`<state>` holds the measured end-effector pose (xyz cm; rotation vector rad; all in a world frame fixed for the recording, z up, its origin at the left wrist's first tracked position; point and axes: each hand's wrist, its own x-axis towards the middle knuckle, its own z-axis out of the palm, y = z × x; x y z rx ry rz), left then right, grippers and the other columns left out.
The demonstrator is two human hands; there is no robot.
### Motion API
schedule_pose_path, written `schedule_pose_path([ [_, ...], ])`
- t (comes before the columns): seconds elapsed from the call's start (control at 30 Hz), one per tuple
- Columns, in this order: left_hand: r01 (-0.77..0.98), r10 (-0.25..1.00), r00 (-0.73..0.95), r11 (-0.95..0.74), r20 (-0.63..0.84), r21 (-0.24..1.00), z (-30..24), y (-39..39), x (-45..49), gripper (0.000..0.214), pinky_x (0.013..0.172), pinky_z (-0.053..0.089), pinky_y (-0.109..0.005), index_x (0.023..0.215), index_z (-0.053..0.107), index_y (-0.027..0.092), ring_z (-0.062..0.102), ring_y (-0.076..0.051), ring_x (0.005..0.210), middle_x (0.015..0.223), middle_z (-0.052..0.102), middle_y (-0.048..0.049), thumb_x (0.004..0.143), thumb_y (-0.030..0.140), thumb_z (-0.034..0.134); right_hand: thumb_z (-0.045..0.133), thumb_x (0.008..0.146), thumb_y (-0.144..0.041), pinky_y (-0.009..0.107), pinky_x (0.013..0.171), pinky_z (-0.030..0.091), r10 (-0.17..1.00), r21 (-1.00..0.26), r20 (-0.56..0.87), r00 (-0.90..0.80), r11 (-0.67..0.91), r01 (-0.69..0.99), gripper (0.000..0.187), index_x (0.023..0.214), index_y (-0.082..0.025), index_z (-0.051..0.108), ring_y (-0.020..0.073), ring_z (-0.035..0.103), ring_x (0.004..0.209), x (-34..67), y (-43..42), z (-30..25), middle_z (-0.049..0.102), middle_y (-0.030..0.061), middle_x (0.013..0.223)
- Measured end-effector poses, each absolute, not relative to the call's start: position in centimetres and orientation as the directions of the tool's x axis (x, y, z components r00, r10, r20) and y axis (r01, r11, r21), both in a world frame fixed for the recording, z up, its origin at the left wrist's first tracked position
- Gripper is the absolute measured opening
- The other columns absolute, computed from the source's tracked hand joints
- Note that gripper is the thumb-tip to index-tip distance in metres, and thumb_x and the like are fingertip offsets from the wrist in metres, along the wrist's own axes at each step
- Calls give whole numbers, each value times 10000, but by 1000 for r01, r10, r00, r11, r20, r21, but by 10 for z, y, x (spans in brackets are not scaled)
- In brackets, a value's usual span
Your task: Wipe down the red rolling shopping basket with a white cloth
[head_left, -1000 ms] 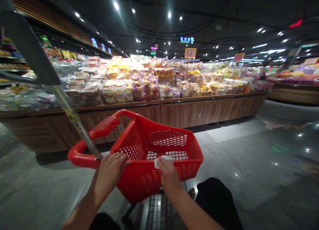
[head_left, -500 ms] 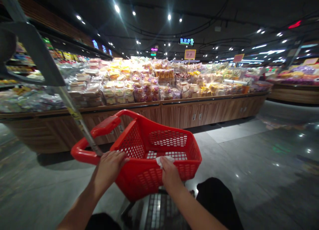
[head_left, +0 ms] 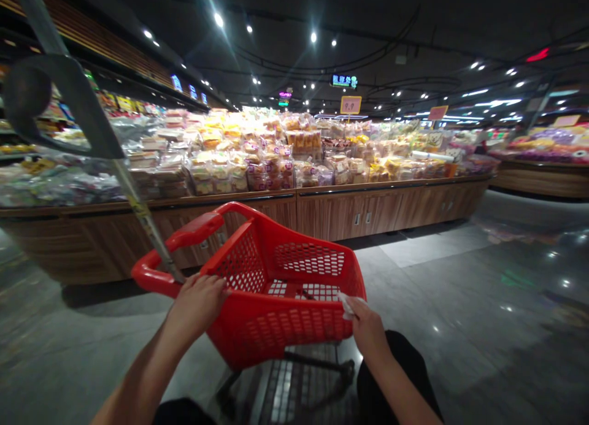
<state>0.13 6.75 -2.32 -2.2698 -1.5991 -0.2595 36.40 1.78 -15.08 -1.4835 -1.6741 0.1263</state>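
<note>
A red plastic shopping basket (head_left: 280,327) with a mesh body sits on a wheeled cart, its rim and handle facing forward. My left hand (head_left: 197,305) curls over the basket's near rim, close to the red handle (head_left: 188,232). My right hand (head_left: 365,330) is at the basket's right corner, pinching a crumpled white tissue (head_left: 347,305) between its fingers. The tissue sits just over the rim. A long grey pole (head_left: 142,216) runs down from the upper left to the basket's left side, next to my left hand.
A wooden counter (head_left: 368,210) piled with bagged baked goods (head_left: 243,161) stands ahead, with a yellow price sign (head_left: 350,105) above it. Shelves line the left, another counter (head_left: 543,179) stands right, and polished grey floor (head_left: 483,302) surrounds the cart.
My right hand has moved right and down, from the basket's middle to its right corner, with the tissue. The view has turned slightly, and the left hand stays on the rim.
</note>
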Motion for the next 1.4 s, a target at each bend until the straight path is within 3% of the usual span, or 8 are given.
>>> schedule_pose_path([
  [0.07, 935, 863, 352, -302, 363, -188, -33, 63, 27, 236, 967, 298, -509, 846, 641, 162, 570, -284, 994, 1002, 654, -114, 820, 328, 476, 374, 663, 32, 357, 949, 462, 846, -574, 527, 78, 287, 767, 552, 1104, -158, 646, 195, 608, 1036, 346, 20, -146, 664, 78, 1094],
  [0.17, 887, 808, 455, -448, 374, -110, -56, 55, 78, 263, 1013, 275, -470, 960, 612, 191, 522, -244, 1087, 1102, 623, -88, 846, 373, 460, 387, 653, 42, 370, 954, 455, 855, -561, 515, 58, 285, 777, 525, 1085, -98, 652, 218, 605, 1045, 313, 24, -138, 654, 132, 1100],
  [0.33, 893, 784, 426, -445, 451, -69, -92, 52, 127, 280, 1018, 237, -498, 969, 587, 206, 544, -230, 992, 965, 649, -48, 886, 393, 395, 391, 641, 61, 359, 976, 438, 860, -570, 510, -32, 365, 736, 544, 1101, -83, 643, 212, 581, 1087, 285, 25, -132, 634, 142, 1136],
  [0.57, 915, 790, 389, -390, 474, -102, -100, 59, 103, 257, 951, 310, -432, 874, 590, 196, 537, -230, 933, 912, 634, -49, 869, 402, 435, 378, 612, 67, 362, 963, 449, 873, -563, 488, 8, 307, 767, 574, 1041, -163, 681, 193, 607, 1049, 329, 7, -149, 664, 78, 1095],
  [0.77, 912, 792, 400, -395, 461, -112, -98, 65, 91, 242, 939, 319, -409, 885, 590, 205, 534, -223, 925, 907, 633, -43, 860, 402, 452, 401, 657, 33, 389, 956, 452, 889, -588, 453, 71, 238, 773, 512, 1069, -115, 667, 236, 602, 1055, 323, -2, -157, 648, 125, 1113],
  [1.03, 891, 778, 444, -438, 445, -123, -96, 75, 66, 231, 933, 315, -402, 847, 583, 203, 531, -221, 925, 910, 637, -40, 845, 408, 476, 411, 613, 58, 367, 977, 431, 886, -555, 457, -76, 351, 754, 571, 1091, -137, 655, 204, 585, 1084, 286, 0, -144, 629, 108, 1151],
  [1.23, 883, 776, 460, -453, 431, -127, -95, 74, 58, 240, 928, 321, -394, 840, 576, 210, 530, -215, 905, 886, 627, -38, 848, 421, 462, 399, 624, 48, 403, 941, 465, 876, -542, 480, -44, 335, 771, 542, 1038, -153, 685, 229, 616, 1031, 324, -13, -164, 660, 108, 1094],
  [1.4, 879, 776, 464, -464, 427, -110, -95, 74, 56, 250, 926, 325, -411, 854, 579, 211, 537, -226, 917, 902, 633, -48, 849, 427, 453, 430, 613, 45, 436, 948, 458, 841, -506, 522, -144, 441, 741, 609, 1156, -157, 618, 249, 575, 1092, 306, -12, -172, 606, 122, 1186],
])
